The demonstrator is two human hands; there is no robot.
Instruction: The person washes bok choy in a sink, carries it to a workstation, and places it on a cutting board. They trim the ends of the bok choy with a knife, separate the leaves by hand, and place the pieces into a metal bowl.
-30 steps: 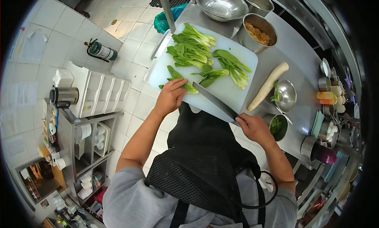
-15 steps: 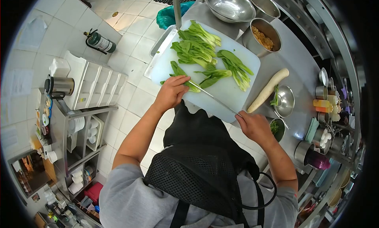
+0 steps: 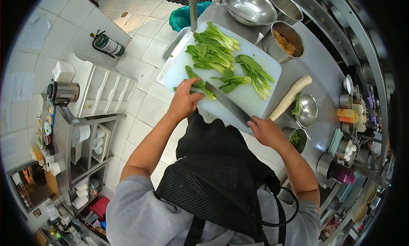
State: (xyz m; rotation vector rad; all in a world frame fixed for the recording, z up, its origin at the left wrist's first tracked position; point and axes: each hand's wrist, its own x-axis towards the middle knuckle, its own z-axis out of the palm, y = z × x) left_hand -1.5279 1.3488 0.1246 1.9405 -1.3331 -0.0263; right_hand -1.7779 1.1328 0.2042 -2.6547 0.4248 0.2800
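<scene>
My right hand (image 3: 268,131) is closed around the handle of a kitchen knife. The knife's broad blade (image 3: 229,103) lies slantwise over the near part of the white cutting board (image 3: 265,66), its flat side showing and its tip close to a piece of bok choy (image 3: 208,92). Bent fingers of my left hand (image 3: 185,98) hold that piece at the board's near left; the hand partly covers its leaves. Beyond the blade lie another bok choy piece (image 3: 232,81), one to its right (image 3: 255,75), and a leafy pile (image 3: 211,54) farther back.
A long white radish (image 3: 292,97) lies right of the board, beside a metal bowl (image 3: 307,110) and a pot of chopped greens (image 3: 298,140). Behind stand a pot of brownish food (image 3: 283,41) and large bowls (image 3: 249,7). A metal post (image 3: 192,11) rises at the board's far left corner.
The knife has turned from edge-on to showing its flat side, and its tip has moved slightly right of my left fingers. My right hand has shifted a little left. The bok choy stays put.
</scene>
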